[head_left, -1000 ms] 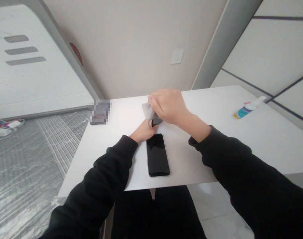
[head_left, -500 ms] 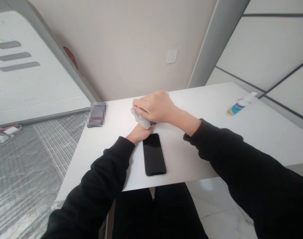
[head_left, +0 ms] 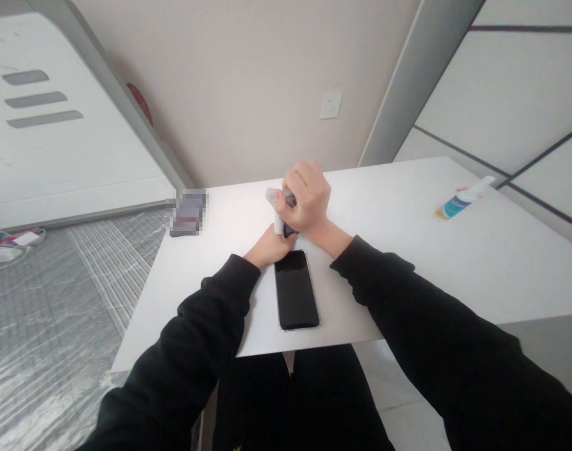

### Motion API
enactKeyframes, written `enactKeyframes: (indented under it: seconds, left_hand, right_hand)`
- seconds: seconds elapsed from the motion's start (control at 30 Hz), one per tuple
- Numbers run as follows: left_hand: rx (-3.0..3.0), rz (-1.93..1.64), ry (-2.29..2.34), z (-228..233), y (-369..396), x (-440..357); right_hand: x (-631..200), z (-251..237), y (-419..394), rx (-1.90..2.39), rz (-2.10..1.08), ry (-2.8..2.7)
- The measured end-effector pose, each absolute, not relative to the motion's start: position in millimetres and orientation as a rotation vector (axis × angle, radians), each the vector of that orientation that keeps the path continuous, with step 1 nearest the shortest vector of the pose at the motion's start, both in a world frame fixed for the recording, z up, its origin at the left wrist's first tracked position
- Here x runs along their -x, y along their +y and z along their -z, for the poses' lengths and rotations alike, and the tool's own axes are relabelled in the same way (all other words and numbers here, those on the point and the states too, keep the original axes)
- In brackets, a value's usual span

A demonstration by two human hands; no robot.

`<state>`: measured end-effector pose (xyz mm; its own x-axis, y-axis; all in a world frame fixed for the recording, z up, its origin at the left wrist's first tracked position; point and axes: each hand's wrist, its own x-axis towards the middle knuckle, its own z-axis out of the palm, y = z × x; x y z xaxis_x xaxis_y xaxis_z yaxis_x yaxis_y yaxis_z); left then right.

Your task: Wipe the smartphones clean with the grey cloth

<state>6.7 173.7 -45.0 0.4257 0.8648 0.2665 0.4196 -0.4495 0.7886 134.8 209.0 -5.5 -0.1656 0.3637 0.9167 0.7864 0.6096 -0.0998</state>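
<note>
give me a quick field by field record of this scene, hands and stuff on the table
right hand: right hand closed around a pale cloth and a small dark object, which is too hidden to identify
left hand: left hand rests on the table just below the right, partly hidden by it
phone: black phone lies flat, screen dark, near the front edge
bottle: bottle lies on its side at far right
surface: white table
far left: blurred dark item at the table edge

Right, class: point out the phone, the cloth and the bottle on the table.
phone (head_left: 296,289), head view, middle of its dark screen.
cloth (head_left: 274,203), head view, pale fold showing left of the right hand.
bottle (head_left: 460,202), head view, its label, lying near the table's right edge.
</note>
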Motion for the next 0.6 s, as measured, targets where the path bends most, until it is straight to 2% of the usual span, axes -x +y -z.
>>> enactKeyframes:
  seconds: [0.27,0.6]
  left_hand:
    - [-2.087,-0.879,1.019,51,179,-8]
    - [-2.059,-0.905,1.063,54,176,-7]
  right_hand:
    - [-146,33,208,0.874,0.518,-1.759]
    - [-145,1,202,0.877,0.5,-1.803]
